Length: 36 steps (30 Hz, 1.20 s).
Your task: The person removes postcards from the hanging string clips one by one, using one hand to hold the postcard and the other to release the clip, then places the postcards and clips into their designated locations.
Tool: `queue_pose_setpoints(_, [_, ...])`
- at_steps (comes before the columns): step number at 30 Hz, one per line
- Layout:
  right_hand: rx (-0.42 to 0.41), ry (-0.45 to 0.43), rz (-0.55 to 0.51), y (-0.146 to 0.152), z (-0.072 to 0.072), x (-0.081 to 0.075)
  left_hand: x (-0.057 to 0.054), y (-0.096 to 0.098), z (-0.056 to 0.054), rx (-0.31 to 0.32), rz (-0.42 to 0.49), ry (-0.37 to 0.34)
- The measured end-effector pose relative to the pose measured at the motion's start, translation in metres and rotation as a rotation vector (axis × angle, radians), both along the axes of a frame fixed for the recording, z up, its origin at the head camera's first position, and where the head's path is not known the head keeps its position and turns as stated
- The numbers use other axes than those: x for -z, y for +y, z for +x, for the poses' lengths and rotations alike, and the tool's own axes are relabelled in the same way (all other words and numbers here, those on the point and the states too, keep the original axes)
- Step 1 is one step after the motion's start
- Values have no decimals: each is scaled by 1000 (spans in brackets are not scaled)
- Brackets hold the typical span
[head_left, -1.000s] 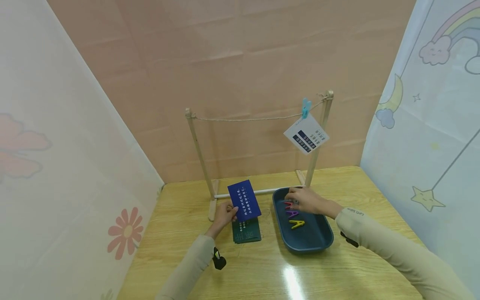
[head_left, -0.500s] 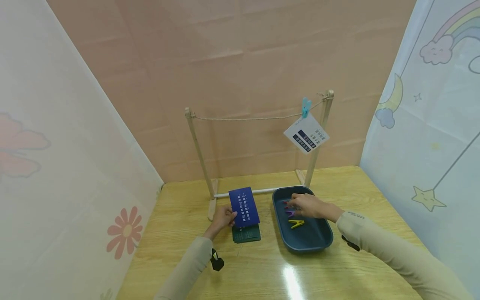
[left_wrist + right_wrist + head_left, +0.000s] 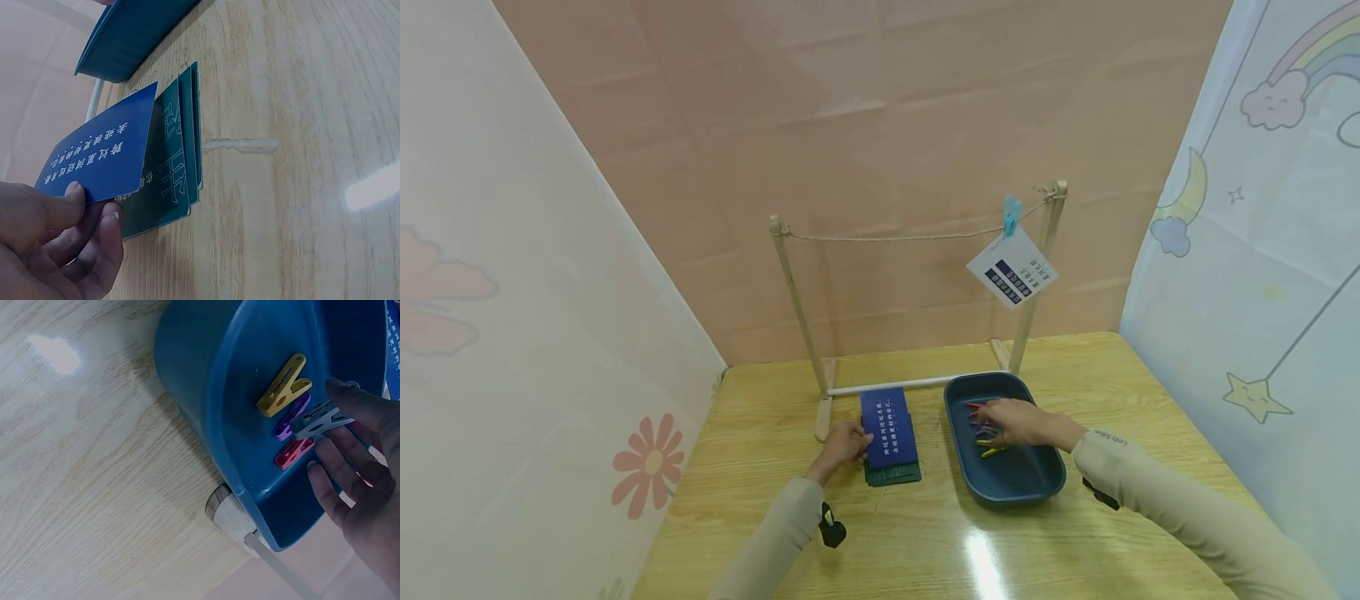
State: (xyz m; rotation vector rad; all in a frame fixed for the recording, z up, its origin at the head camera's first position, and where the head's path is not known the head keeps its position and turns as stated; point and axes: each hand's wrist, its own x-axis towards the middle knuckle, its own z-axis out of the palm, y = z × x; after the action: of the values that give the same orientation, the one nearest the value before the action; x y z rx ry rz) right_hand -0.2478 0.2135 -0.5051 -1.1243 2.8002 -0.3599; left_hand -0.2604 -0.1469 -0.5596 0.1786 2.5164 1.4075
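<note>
My left hand [image 3: 847, 440] pinches the lower left edge of a dark blue card [image 3: 103, 147] with white writing, thumb on top. Under it, a small stack of dark green cards [image 3: 164, 194] partly shows on the table. Over the blue tray [image 3: 1011, 483], my right hand [image 3: 1017, 421] pinches a grey-blue clothespin [image 3: 320, 420] between thumb and fingers. Close beneath that clothespin, a yellow clothespin [image 3: 283, 387], a purple clothespin [image 3: 283, 429] and a red clothespin [image 3: 291, 454] lie in the tray. The head view mostly hides the held clothespin behind the fingers.
Behind the tray and cards stands a wooden frame [image 3: 797, 304] with a string [image 3: 895, 240] tied across its posts. A light blue clothespin [image 3: 1012, 217] holds a white card [image 3: 1013, 271] on the string's right end. Printed cloth walls [image 3: 1232, 275] flank the wooden table [image 3: 760, 517].
My left hand has brought the blue card down and nearer, over the green cards. Within the tray, my right hand has shifted slightly nearer to me, from the red clothespin toward the yellow one.
</note>
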Motion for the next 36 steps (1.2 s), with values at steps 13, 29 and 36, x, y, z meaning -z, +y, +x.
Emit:
queue_pose_setpoints(13, [-4, -12, -27, 2, 2, -2, 5, -6, 3, 22, 26, 0])
queue_pose_setpoints(29, [-92, -46, -12, 3, 7, 9, 10, -7, 6, -14, 68, -12])
queue_pose_setpoints(36, [-71, -98, -18, 3, 12, 11, 9, -8, 7, -1, 64, 9])
